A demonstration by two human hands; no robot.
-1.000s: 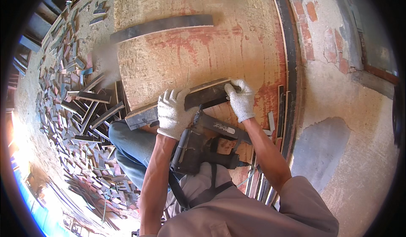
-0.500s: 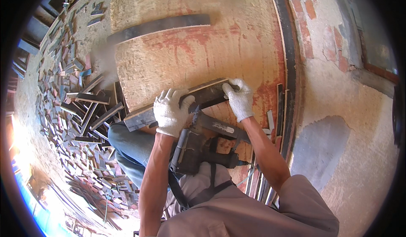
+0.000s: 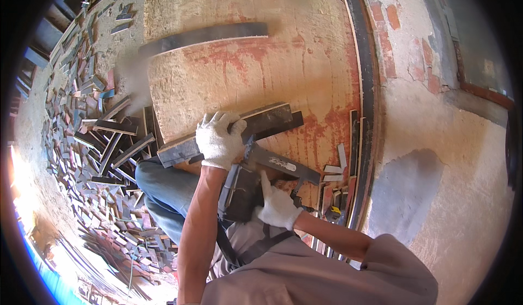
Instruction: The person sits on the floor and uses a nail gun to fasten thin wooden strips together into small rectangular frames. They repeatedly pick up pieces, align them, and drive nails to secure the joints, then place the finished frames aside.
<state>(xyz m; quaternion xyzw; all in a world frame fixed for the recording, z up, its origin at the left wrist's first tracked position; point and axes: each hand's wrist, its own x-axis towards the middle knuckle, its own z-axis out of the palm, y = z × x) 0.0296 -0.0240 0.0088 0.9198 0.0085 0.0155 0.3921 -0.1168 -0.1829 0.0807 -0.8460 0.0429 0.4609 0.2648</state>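
My left hand, in a white glove, presses down on a dark wooden strip that lies across a pale, red-stained board. My right hand, also gloved, grips the handle of a dark nail gun held just below the strip, its long magazine pointing right. A second dark strip lies higher on the board, apart from both hands.
Several short dark wood offcuts litter the ground at the left. A black curved rail borders the board's right edge, with small offcuts beside it. A patched plaster and brick surface fills the right.
My right hand has left the strip's right end and come down onto the nail gun's handle. My left hand stays on the strip.
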